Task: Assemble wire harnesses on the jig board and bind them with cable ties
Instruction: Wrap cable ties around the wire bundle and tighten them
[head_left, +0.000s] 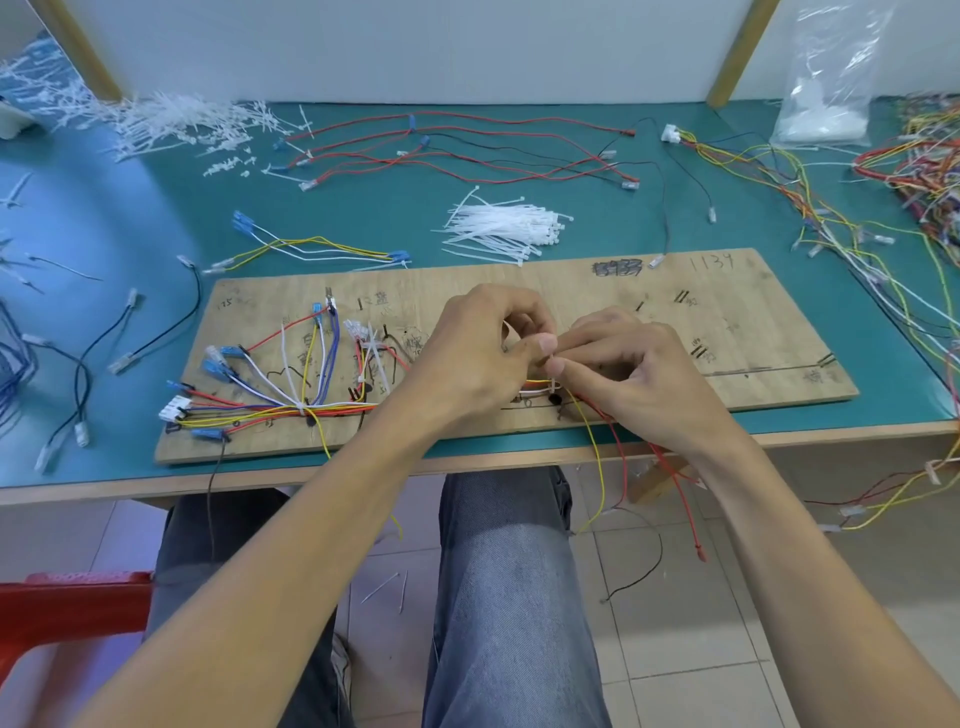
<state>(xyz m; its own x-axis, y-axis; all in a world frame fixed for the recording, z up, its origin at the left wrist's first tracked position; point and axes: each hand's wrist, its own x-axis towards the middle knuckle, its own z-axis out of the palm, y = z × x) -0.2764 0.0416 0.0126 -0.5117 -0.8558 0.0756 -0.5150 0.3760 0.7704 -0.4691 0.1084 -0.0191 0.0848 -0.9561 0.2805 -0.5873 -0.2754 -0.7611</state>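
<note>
Left hand (478, 353) and right hand (634, 364) in a pinch on cable tie (552, 387); wire bundle (534, 385) just beneath fingertips

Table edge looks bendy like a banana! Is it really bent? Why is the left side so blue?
In the head view the wide lens bows the table edge, which is probably straight; in the same view a bluish sheen of light washes the green mat at left; the left hand and right hand, pinching a cable tie, look sharp, the far pile of ties softer.
</note>
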